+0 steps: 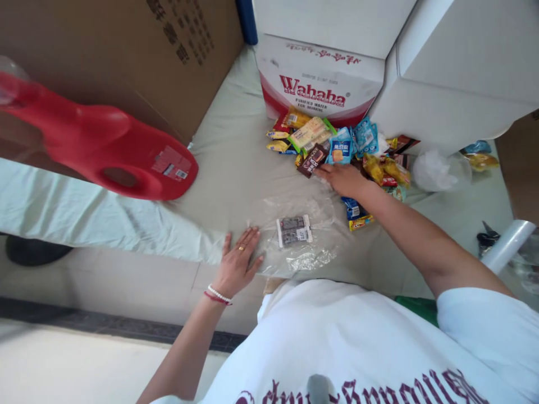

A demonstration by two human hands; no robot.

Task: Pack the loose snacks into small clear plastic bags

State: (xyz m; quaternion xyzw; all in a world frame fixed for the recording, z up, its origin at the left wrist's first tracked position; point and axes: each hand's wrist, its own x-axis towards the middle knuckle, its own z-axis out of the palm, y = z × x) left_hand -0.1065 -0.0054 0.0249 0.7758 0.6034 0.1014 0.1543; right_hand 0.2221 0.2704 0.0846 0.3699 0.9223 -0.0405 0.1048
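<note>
My left hand [238,261] lies flat at the front edge of the pale cloth, fingers spread and holding nothing. Beside it is a clear plastic sheet or bag [314,259], with a dark snack packet with clear ends [293,230] on it. My right hand [342,178] reaches to the front of a heap of wrapped snacks, its fingertips closed at the lower corner of a brown snack packet [311,160]. Close to those fingers are a blue snack packet [340,150] and a pale yellow-green packet [310,133]. The undersides of my right fingers are hidden.
Behind the heap stands a white and red water carton [322,84], with white boxes [458,73] to the right. A red jug [105,148] and a large brown carton [126,50] are at the left. A clear plastic roll [508,245] and scissors [488,237] lie at the right.
</note>
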